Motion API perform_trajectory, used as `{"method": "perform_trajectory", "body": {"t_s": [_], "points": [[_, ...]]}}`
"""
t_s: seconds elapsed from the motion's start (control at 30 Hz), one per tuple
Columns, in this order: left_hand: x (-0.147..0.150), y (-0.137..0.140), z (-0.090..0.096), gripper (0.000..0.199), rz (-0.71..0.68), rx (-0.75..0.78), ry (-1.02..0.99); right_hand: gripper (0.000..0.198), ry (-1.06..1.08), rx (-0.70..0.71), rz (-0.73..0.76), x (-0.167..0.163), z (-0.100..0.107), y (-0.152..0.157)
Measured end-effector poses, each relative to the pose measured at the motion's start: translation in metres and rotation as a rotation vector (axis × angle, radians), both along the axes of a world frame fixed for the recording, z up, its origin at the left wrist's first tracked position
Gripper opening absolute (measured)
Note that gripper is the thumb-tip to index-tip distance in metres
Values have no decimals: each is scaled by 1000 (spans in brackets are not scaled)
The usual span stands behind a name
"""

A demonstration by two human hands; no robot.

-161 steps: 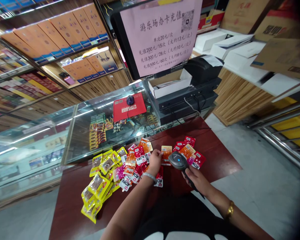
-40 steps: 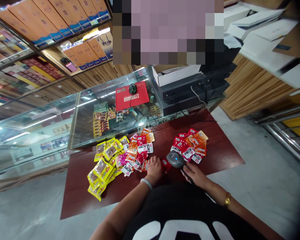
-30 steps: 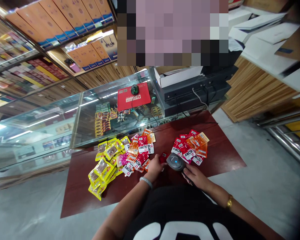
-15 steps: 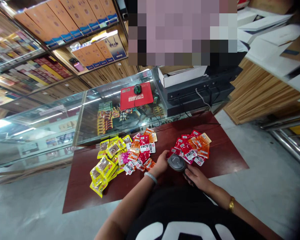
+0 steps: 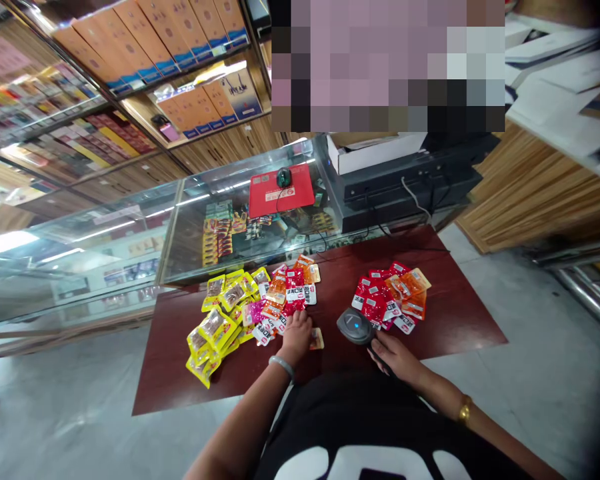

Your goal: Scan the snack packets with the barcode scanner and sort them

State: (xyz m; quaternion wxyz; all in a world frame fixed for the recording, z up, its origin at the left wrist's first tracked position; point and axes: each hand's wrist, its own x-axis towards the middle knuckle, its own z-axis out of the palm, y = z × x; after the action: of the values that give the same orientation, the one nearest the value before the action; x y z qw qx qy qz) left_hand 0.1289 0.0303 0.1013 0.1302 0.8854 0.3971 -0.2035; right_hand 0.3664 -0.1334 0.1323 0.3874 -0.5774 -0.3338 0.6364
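Note:
My right hand point(image 5: 393, 353) is wrapped round the handle of a dark grey barcode scanner point(image 5: 355, 327), whose head shows a small blue light. My left hand point(image 5: 297, 333) lies over the near edge of a mixed pile of small snack packets point(image 5: 296, 293), fingers stretched forward onto them. Beside that hand, an orange packet point(image 5: 317, 339) shows partly from under it. Left of this pile spreads a heap of yellow snack packets point(image 5: 215, 330). A second group of red and orange packets point(image 5: 380, 293) lies just beyond the scanner.
The packets lie on a dark red tabletop point(image 5: 180, 390) against a glass display counter point(image 5: 190, 220). On the glass are a red mat point(image 5: 300, 193), a mouse point(image 5: 283, 177) and black equipment point(image 5: 410, 193) carrying a white box point(image 5: 380, 153). Stocked shelves point(image 5: 145, 40) stand behind.
My left hand has moved left from the scanner to the mixed pile and no longer holds a red packet by the scanner head. The scanner stays in my right hand; its blue light now shows.

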Motion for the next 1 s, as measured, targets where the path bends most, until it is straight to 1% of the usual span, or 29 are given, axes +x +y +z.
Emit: {"method": "perform_trajectory", "body": {"t_s": [0.07, 0.1, 0.17, 0.23, 0.27, 0.33, 0.37, 0.43, 0.6, 0.67, 0.73, 0.77, 0.83, 0.9, 0.93, 0.97, 1.0], "points": [[6, 6, 0, 22, 69, -33, 11, 50, -11, 20, 15, 0, 3, 2], [9, 9, 0, 22, 147, -76, 11, 49, -16, 28, 19, 0, 5, 2], [15, 12, -2, 31, 342, -211, -49, 49, -20, 40, 28, 1, 8, 4], [23, 12, -6, 42, 527, -379, -221, 48, -17, 48, 39, 1, 11, 5], [27, 11, -9, 43, 599, -462, -330, 48, -12, 51, 45, 1, 11, 5], [36, 7, -13, 40, 692, -608, -511, 48, -6, 48, 48, 1, 11, 5], [40, 6, -15, 41, 714, -661, -569, 48, -4, 47, 45, 1, 10, 5], [47, 3, -18, 43, 698, -703, -637, 48, 0, 47, 31, 0, 9, 5], [47, 5, -23, 33, 598, -684, -685, 47, 37, 49, 8, 2, 8, 4], [45, 6, -25, 35, 609, -677, -680, 48, 35, 48, 6, 3, 9, 3], [49, 7, -29, 40, 673, -695, -683, 49, 35, 35, -2, 4, 12, 2], [54, 7, -30, 43, 714, -739, -706, 50, 36, 25, -10, 4, 13, 2], [69, 6, -34, 51, 763, -900, -815, 51, 31, 7, -37, 6, 17, 2], [86, 7, -38, 59, 754, -1065, -964, 51, 23, -5, -68, 8, 20, 4], [92, 8, -39, 62, 747, -1099, -1017, 51, 26, -11, -82, 9, 21, 5], [94, 10, -39, 62, 746, -1078, -1036, 51, 33, -19, -93, 10, 22, 7], [93, 13, -38, 58, 746, -1000, -1016, 51, 44, -30, -101, 10, 23, 9]]}}
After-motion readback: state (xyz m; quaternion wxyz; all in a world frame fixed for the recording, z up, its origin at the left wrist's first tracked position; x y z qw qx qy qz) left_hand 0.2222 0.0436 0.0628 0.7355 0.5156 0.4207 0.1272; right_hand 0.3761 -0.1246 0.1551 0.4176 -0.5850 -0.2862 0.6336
